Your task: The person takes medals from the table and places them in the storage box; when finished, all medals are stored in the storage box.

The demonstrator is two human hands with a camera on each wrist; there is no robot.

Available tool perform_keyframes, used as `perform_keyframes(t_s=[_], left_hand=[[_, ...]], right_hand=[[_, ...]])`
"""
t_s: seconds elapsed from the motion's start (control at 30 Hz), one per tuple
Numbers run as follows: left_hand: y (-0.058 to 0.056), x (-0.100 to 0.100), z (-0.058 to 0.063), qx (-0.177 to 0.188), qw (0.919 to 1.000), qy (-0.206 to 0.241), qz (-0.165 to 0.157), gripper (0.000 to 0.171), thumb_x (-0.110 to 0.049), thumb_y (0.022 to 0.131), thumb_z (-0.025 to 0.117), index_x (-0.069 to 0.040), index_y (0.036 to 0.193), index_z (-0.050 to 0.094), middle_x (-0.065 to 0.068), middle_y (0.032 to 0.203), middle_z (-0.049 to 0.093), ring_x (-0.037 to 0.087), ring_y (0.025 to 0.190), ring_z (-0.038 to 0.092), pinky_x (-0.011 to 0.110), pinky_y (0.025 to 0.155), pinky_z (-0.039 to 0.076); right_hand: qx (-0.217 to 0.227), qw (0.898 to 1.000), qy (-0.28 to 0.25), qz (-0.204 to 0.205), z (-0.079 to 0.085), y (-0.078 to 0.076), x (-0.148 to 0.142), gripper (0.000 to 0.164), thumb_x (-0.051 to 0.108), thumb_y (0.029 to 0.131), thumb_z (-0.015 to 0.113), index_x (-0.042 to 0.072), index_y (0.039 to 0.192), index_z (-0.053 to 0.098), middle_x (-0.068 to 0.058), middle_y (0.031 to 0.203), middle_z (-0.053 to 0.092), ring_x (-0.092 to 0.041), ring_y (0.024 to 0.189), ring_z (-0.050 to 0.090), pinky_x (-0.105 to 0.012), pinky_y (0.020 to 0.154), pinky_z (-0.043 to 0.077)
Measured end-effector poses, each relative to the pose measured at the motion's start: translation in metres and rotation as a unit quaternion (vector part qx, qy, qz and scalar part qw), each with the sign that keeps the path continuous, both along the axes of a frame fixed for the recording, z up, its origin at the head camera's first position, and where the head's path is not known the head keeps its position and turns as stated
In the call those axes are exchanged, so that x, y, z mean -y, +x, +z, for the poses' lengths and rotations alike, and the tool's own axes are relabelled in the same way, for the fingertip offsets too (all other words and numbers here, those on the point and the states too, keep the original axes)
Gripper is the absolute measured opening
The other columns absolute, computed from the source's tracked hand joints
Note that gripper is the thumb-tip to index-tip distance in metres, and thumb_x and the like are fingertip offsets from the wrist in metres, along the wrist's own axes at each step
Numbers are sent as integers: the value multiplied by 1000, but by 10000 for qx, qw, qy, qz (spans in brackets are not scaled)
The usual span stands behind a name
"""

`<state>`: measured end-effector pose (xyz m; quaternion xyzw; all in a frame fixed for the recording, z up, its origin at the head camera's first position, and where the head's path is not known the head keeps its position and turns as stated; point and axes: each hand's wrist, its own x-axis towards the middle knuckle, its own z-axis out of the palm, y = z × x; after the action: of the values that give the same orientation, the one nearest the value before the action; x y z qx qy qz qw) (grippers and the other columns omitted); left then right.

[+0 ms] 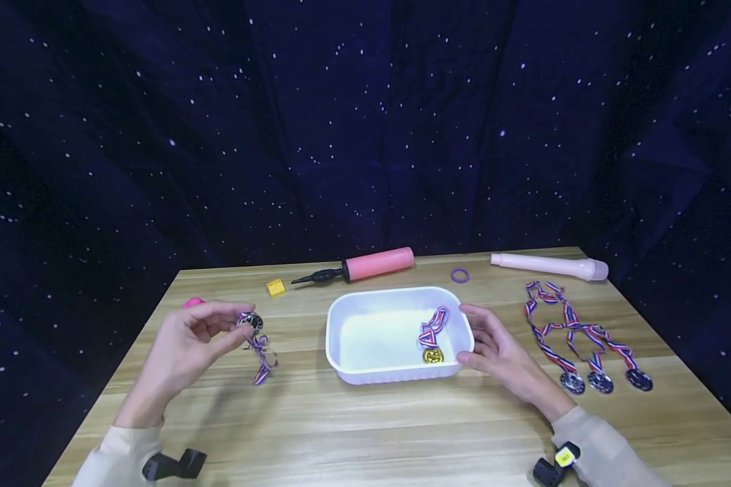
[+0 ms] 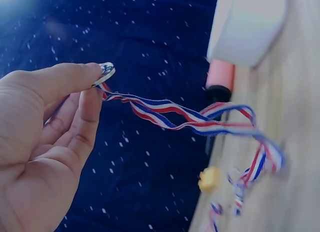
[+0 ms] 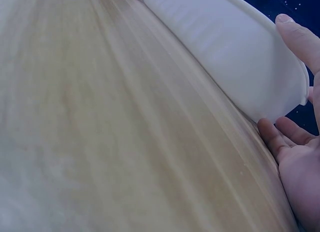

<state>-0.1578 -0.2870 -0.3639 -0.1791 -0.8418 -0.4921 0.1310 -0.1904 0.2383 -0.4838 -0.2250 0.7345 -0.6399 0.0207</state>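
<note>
**Head view: a silver medal pinched above the table, its ribbon hanging loose**

The left hand (image 1: pixel 185 341) pinches a silver medal (image 1: pixel 251 322) between thumb and forefinger, above the wooden table (image 1: pixel 365 433) and well left of the white tray (image 1: pixel 347 368). In the left wrist view the fingertips (image 2: pixel 92 72) close on the edge of the disc only, so the hold looks thin. I judge that the medal can slip out if the hand turns quickly.

The ribbon (image 1: pixel 260 355) is the second risk. It hangs down from the disc, twisted, and its lower loops seem to touch the table. If it drags, it can catch on the tray rim, or stay outside the tray.

The right hand (image 1: pixel 496 352) rests with relaxed fingers against the right wall of the tray and holds nothing closed. A push from it could shift the light tray. A gold medal (image 1: pixel 432 354) already lies inside.

The long axis of the held thing runs along the ribbon, from the disc at the top downward and slightly right, toward the person.
</note>
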Motion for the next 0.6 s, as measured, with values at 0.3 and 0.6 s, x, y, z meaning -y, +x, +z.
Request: perform_keyframes(t_s=[0.3, 0.6], left_hand=[[-22, -28, 32, 50, 9995, 223, -199, 33, -7, 95, 89, -7, 127, 81, 5, 107, 83, 15, 89, 80, 26, 63, 64], [-40, -55, 63, -472, 9965, 399, -564, 32, 1, 92, 90, -7, 123, 83, 6, 111, 83, 18, 89, 78, 22, 77, 64]], right_hand=[[7, 10000, 10, -10, 1, 1, 0, 80, 1, 100, 79, 5, 168, 36, -29, 159, 48, -35, 138, 61, -25, 111, 57], [36, 10000, 11, 6, 0, 1, 1, 81, 1, 101, 79, 6, 169, 36, -29, 159, 47, -34, 139, 61, -25, 112, 56]])
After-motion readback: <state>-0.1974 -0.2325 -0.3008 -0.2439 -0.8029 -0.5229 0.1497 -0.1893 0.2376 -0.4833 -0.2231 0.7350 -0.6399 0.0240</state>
